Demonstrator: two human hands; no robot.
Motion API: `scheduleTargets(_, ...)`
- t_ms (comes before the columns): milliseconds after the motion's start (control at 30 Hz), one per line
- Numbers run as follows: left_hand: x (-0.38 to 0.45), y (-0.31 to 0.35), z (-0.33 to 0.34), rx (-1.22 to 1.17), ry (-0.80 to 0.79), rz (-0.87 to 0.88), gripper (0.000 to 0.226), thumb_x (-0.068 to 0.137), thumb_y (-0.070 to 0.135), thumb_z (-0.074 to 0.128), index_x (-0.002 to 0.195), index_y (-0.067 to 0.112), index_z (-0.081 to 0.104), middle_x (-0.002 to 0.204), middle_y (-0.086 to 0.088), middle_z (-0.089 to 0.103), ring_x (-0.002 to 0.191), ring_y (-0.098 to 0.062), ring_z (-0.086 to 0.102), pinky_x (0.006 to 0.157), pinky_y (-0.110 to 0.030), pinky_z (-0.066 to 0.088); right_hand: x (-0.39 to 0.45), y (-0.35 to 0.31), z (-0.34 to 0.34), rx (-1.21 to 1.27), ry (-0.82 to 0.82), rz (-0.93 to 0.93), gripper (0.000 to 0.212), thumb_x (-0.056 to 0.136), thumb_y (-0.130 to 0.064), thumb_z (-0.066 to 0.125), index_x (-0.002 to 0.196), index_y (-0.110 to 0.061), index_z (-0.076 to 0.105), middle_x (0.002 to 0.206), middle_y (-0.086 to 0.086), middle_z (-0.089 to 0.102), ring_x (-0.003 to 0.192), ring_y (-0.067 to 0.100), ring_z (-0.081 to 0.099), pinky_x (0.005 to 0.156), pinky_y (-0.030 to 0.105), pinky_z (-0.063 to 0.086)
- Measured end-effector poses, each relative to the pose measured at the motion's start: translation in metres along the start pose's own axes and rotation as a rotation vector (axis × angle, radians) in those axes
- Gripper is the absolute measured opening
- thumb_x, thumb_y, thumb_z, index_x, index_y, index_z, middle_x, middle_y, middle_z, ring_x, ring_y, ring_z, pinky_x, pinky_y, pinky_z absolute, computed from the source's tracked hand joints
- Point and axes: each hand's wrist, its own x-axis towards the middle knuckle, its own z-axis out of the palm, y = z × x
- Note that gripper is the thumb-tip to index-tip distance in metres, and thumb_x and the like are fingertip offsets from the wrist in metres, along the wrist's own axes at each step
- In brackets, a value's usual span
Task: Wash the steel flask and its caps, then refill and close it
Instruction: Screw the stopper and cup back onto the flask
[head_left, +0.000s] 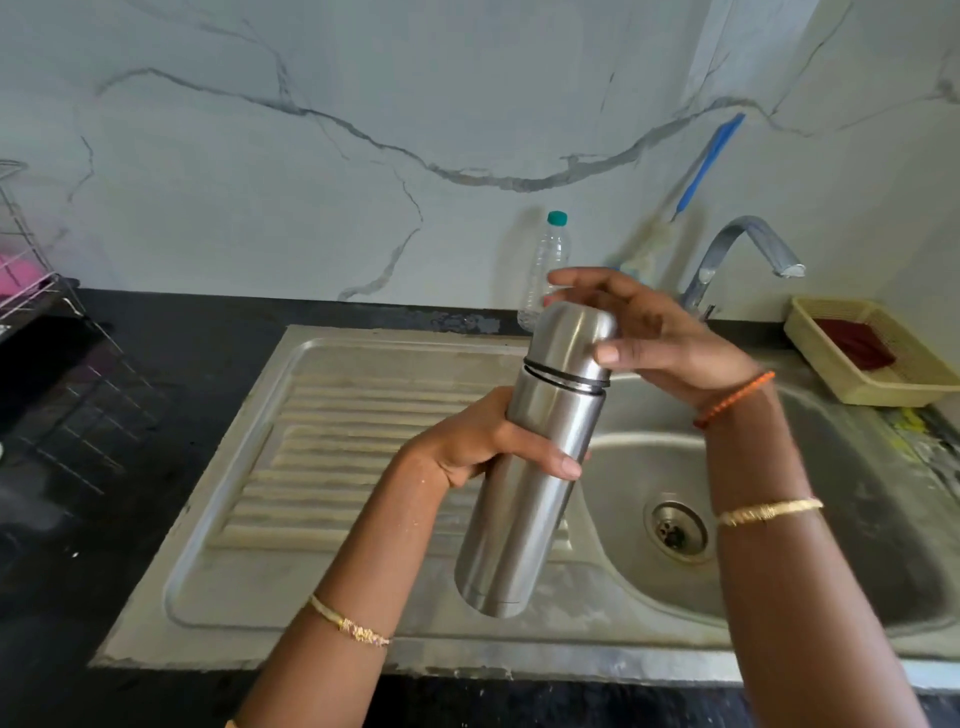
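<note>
A tall steel flask (524, 499) is held upright, slightly tilted, above the sink's drainboard. My left hand (483, 441) grips the flask's body around the middle. The domed steel outer cap (571, 338) sits on top of the flask, with dark rings showing at the seam below it. My right hand (649, 332) holds this cap, fingers over its top and thumb on its side. No inner cap is visible.
The steel sink (779, 582) has a ribbed drainboard on the left and a basin with a drain (678, 527) on the right. A tap (743, 254) stands behind. A clear plastic bottle (545, 265), a yellow basket (872, 353) and a wire rack (31, 260) are on the black counter.
</note>
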Motion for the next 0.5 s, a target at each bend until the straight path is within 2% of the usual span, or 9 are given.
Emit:
scheduleTargets(67,0.003,0.0,0.002,-0.038,-0.094,-0.002,0.061,0.054,0.014,0.079,0.109,-0.006,0.06,0.095,-0.017,0.068,0.086,-0.026,0.067,0.08,-0.038,0.055,0.008,0.005,0.006,0.075,-0.143,-0.043,0.09,0.066,-0.03,0.083,0.139,-0.004,0.037,0.134,0.021,0.051,0.123,0.038,0.051,0.099,0.046,0.045)
scheduleTargets(133,0.005,-0.001,0.005,-0.044,-0.087,-0.005,0.061,0.055,0.015,0.079,0.11,-0.003,0.06,0.095,-0.016,0.067,0.087,-0.026,0.065,0.081,-0.038,0.054,0.011,0.009,0.012,0.173,-0.124,-0.069,0.079,0.065,-0.017,0.081,0.133,-0.005,0.043,0.119,0.015,0.061,0.112,0.034,0.058,0.091,0.042,0.049)
scheduleTargets(233,0.006,-0.001,0.011,-0.041,0.134,-0.055,0.057,0.05,0.018,0.085,0.103,0.004,0.068,0.095,-0.012,0.071,0.089,-0.026,0.068,0.087,-0.043,0.055,0.012,0.013,0.024,0.148,0.232,-0.034,0.049,0.065,-0.015,0.079,0.11,-0.017,0.061,0.093,0.004,0.067,0.09,0.021,0.065,0.08,0.035,0.054)
scheduleTargets(300,0.008,-0.001,0.017,-0.008,0.33,-0.104,0.052,0.05,0.013,0.089,0.099,0.012,0.071,0.092,-0.004,0.075,0.088,-0.021,0.072,0.09,-0.044,0.056,0.013,0.012,0.038,-0.042,0.52,0.035,0.039,0.07,-0.025,0.084,0.101,-0.017,0.063,0.079,0.0,0.065,0.073,0.009,0.063,0.068,0.026,0.053)
scheduleTargets(333,0.01,-0.001,0.019,0.033,0.404,-0.115,0.049,0.052,0.011,0.091,0.097,0.016,0.071,0.09,0.0,0.076,0.086,-0.018,0.072,0.088,-0.044,0.057,0.012,0.009,0.044,-0.159,0.597,0.062,0.041,0.072,-0.036,0.081,0.103,-0.016,0.062,0.075,-0.002,0.062,0.067,0.006,0.059,0.064,0.023,0.052)
scheduleTargets(367,0.01,-0.002,0.021,0.07,0.453,-0.114,0.049,0.053,0.012,0.092,0.096,0.02,0.071,0.088,0.002,0.076,0.085,-0.016,0.072,0.087,-0.043,0.058,0.009,0.006,0.047,-0.243,0.595,0.091,0.05,0.071,-0.048,0.074,0.108,-0.016,0.062,0.075,-0.003,0.06,0.067,0.005,0.057,0.066,0.023,0.05)
scheduleTargets(433,0.011,-0.002,0.021,0.116,0.492,-0.105,0.052,0.052,0.014,0.093,0.097,0.023,0.069,0.088,0.005,0.075,0.084,-0.014,0.072,0.084,-0.042,0.059,-0.003,-0.005,0.041,-0.286,0.451,0.171,0.068,0.069,-0.065,0.059,0.12,-0.019,0.06,0.089,-0.006,0.066,0.082,0.004,0.062,0.08,0.022,0.051)
scheduleTargets(467,0.01,-0.002,0.02,0.133,0.493,-0.107,0.053,0.051,0.015,0.093,0.098,0.023,0.068,0.089,0.005,0.074,0.084,-0.014,0.071,0.083,-0.041,0.059,-0.011,-0.011,0.034,-0.286,0.397,0.192,0.066,0.071,-0.064,0.056,0.12,-0.02,0.061,0.096,-0.006,0.069,0.088,0.006,0.065,0.084,0.025,0.052)
scheduleTargets(500,0.009,-0.001,0.018,0.146,0.485,-0.109,0.053,0.052,0.015,0.093,0.097,0.023,0.068,0.089,0.005,0.074,0.084,-0.014,0.071,0.083,-0.041,0.059,-0.019,-0.015,0.026,-0.298,0.391,0.187,0.054,0.077,-0.058,0.057,0.115,-0.021,0.065,0.097,-0.004,0.071,0.086,0.007,0.068,0.08,0.028,0.055)
